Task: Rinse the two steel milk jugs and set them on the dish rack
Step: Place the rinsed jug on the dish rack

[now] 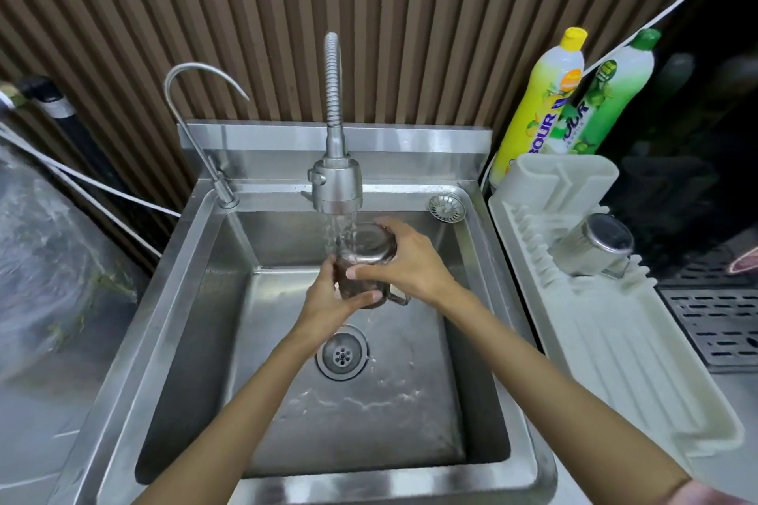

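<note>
Now the second milk jug (367,262) is in the middle of the frame, held on its side under the running water (342,234) of the spray tap (336,187), above the sink (262,340). Both hands are clamped on it: the right hand (404,264) covers the body from above, near the base, and the left hand (330,299) holds it from below, near the mouth. To do this step well, I think the jug should be turned slowly so that the stream reaches inside and also around the handle (396,297), which points down and to the right. Wet steel is slippery, so the grip should stay firm while turning. Then it is good to tip the mouth down over the drain (341,353) before moving. The first jug (592,244) lies already on the dish rack (615,361) at the right of the frame, below the two soap bottles (541,94), and beside it there is free place for this one.
</note>
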